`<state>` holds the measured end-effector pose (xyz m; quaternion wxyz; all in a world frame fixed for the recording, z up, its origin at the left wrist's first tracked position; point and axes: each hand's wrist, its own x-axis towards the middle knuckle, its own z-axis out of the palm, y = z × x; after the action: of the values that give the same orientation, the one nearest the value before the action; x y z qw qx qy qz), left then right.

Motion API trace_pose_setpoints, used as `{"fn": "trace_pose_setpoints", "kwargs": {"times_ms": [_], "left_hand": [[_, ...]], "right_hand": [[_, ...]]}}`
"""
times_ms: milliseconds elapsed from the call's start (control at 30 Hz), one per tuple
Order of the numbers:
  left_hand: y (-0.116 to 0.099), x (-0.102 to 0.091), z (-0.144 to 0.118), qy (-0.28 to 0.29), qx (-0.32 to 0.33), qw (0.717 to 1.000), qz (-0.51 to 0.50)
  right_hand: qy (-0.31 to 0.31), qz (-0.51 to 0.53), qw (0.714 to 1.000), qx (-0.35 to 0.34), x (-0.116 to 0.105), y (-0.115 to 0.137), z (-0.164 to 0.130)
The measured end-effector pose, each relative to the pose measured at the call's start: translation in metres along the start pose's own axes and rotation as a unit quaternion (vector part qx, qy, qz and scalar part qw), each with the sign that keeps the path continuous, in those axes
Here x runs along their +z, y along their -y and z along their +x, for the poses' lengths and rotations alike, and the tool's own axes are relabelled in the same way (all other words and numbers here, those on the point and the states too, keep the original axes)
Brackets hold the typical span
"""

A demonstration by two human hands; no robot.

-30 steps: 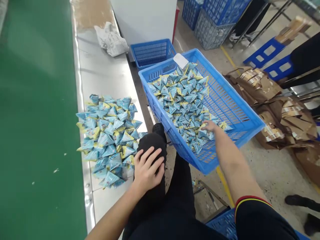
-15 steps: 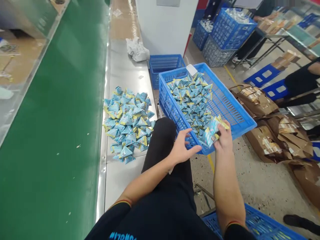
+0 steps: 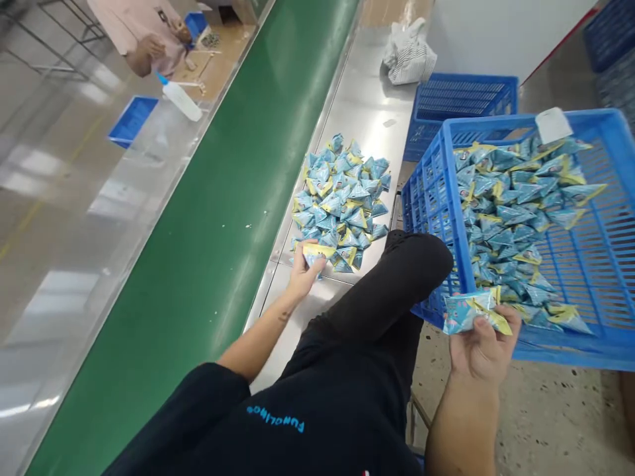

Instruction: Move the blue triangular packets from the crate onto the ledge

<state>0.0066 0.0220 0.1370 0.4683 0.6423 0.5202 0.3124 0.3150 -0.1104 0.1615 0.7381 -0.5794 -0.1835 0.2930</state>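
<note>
My left hand [image 3: 301, 272] reaches to the near edge of a pile of blue-and-yellow triangular packets [image 3: 340, 201] on the steel table [image 3: 361, 112] and holds one packet [image 3: 315, 252]. My right hand [image 3: 482, 347] holds a small bunch of the same packets [image 3: 471, 311] just in front of the blue plastic crate [image 3: 570, 337]. Many more packets [image 3: 516, 211] lie inside that crate. My raised knee in black trousers [image 3: 407, 271] sits between the two hands.
A green conveyor belt [image 3: 223, 198] runs along the table's left side. A crumpled white bag [image 3: 409, 54] lies at the table's far end, with an empty blue basket [image 3: 461, 99] beside it. Across the belt a person in pink [image 3: 143, 33] works by a spray bottle [image 3: 181, 99].
The view has swung left. My left hand moved from beside the crate to the table pile, now gripping one packet. My right hand drew its bunch back from the crate.
</note>
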Motion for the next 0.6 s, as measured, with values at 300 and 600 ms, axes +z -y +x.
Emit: {"fn": "trace_pose_setpoints", "kwargs": {"times_ms": [300, 600], "left_hand": [[0.074, -0.052, 0.053, -0.077, -0.081, 0.983, 0.146], [0.100, -0.046, 0.074, -0.003, -0.075, 0.987, 0.139]], "right_hand": [[-0.026, 0.000, 0.999, 0.026, 0.011, -0.006, 0.002], [-0.010, -0.025, 1.000, 0.015, 0.001, -0.004, -0.004]]}}
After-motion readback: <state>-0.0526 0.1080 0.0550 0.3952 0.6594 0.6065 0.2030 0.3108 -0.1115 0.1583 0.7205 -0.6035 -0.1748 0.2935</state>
